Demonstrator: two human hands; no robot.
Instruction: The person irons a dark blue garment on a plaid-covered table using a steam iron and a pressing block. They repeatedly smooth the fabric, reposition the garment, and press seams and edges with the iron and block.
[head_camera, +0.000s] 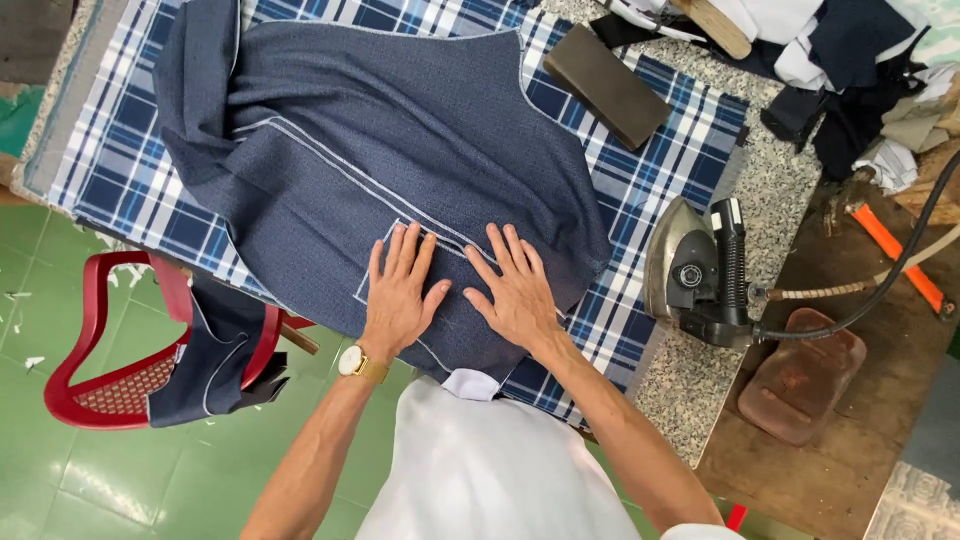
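1. An upright iron (697, 268) and its hose (880, 285) block the table's right edge.
2. A dark block (605, 85) stands beyond; checked cloth (640, 180) between lies open.
3. A red chair (130, 370) crowds the left.

Even, soft daylight is being cast over the whole scene; only faint shadows are being thrown under the hands. No glare is being seen. Everything is being rendered sharply, with slight wide-angle bending being shown toward the edges.
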